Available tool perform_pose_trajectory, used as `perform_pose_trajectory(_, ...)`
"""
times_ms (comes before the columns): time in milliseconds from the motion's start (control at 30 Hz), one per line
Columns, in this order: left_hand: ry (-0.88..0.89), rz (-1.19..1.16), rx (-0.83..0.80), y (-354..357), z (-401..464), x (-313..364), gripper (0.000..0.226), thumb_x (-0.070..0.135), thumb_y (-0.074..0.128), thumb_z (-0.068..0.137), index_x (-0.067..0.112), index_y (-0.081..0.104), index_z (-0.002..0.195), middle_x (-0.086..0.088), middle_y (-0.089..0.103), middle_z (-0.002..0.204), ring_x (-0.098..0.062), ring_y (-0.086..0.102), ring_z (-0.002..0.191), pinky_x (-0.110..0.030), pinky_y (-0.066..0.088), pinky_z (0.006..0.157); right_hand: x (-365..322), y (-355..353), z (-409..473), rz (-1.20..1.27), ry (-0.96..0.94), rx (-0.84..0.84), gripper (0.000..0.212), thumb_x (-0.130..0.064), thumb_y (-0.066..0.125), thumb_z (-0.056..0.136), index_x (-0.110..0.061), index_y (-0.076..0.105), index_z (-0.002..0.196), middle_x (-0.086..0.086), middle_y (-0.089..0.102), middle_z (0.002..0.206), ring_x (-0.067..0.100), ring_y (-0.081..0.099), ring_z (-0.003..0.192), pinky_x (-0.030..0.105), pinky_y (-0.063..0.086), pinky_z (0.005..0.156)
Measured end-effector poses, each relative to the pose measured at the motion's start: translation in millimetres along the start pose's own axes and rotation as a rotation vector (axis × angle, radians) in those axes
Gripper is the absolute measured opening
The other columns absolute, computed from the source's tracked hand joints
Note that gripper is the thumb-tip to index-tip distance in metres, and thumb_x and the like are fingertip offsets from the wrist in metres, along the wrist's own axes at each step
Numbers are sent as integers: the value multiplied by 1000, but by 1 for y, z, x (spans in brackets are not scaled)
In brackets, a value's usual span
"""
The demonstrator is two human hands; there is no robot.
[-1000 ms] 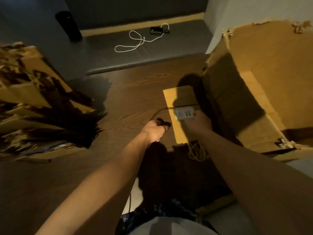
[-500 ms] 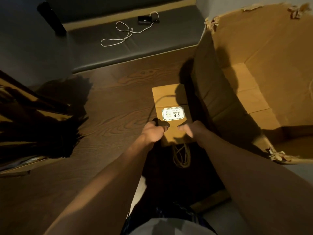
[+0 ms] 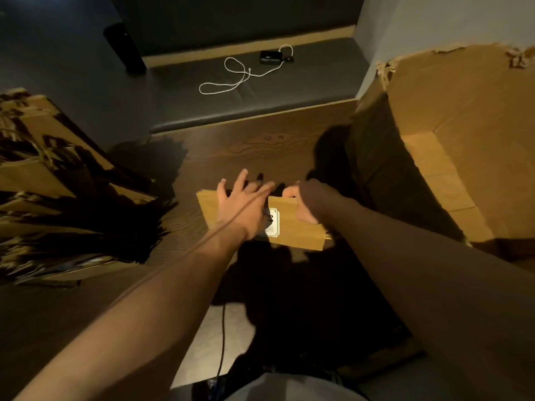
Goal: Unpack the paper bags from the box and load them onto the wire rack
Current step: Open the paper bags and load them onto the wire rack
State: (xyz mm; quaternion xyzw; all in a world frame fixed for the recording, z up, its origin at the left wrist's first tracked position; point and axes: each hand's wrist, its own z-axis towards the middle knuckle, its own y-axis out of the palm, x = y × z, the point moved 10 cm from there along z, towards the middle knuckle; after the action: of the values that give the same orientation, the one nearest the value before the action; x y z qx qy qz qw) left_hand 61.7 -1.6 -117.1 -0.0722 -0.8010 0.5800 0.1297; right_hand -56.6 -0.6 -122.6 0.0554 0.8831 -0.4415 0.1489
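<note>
Left hand fingers spread over flat paper bag; right hand gripping its edge — open cardboard box beside

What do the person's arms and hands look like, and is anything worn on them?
Both forearms are bare, with no sleeves in view. The left hand and the right hand have no gloves. No watch or bracelet shows on either wrist. The light is too dim to tell about rings.

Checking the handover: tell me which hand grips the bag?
The right hand grips the bag at its far edge; the left hand lies spread over it.
</note>
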Motion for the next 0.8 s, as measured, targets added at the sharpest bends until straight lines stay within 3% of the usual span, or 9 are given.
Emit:
perform_pose_trajectory(67,-11,13,-70,0,-3,-11,31,36,55,94,32,52,125,-5,63,126,-31,56,123,-46,35,104,-23,-15,-6,-320,-41,99,43,-8,51,95,-15,47,138,11,50,135,28,55,114,39,45,94)
perform_pose_trajectory(133,-114,-165,-78,0,-8,-33,23,36,59,91,33,56,113,-5,67,113,-34,63,106,-40,48,90,-31,-33,-9,-433,10,347,43,-16,51,94,-16,46,137,11,45,142,29,43,129,46,33,106)
perform_pose_trajectory(267,-267,-1004,-7,8,-24,-69,22,18,68,91,25,63,112,-11,71,114,-28,66,98,-47,55,91,-14,-43,-18,179,233,621,100,-46,74,77,-24,13,153,10,15,159,31,17,146,51,22,114)
perform_pose_trajectory(367,-236,-1528,71,-3,-38,-69,29,0,63,94,11,58,121,-12,69,116,-25,67,99,-40,56,91,-7,16,-7,1008,324,331,114,-48,86,64,-13,23,152,12,35,154,27,43,135,46,38,110)
perform_pose_trajectory(433,-258,-1656,71,-11,-49,-72,29,1,62,94,14,58,120,-7,71,111,-19,70,92,-31,61,78,-39,44,-5,1313,187,24,65,-28,83,74,-8,57,130,15,64,126,26,66,107,42,53,93)
perform_pose_trajectory(533,-252,-1644,41,-12,-62,-84,29,8,65,94,14,59,123,-3,73,111,-12,74,86,-27,61,71,-66,55,-8,1420,70,-102,34,2,71,77,-6,67,109,14,71,109,31,68,94,40,54,87)
perform_pose_trajectory(600,-247,-1562,10,-5,-75,-98,36,29,69,93,16,62,126,-1,73,117,-14,72,100,-37,58,90,-77,52,-7,1409,37,-48,36,4,71,67,1,66,102,18,67,107,30,63,88,38,48,83)
perform_pose_trajectory(700,-264,-1489,-45,6,-102,-119,54,66,61,84,27,68,121,8,73,116,-14,69,109,-40,49,101,-104,45,-7,1375,-9,-47,47,3,70,73,7,60,119,23,62,126,32,63,106,41,47,99)
perform_pose_trajectory(800,-307,-1427,-163,27,-131,-145,56,69,62,76,30,68,116,9,73,115,-15,65,113,-35,48,100,-150,37,-17,1361,-149,-209,43,6,55,87,-8,58,128,13,61,131,30,61,118,45,47,103)
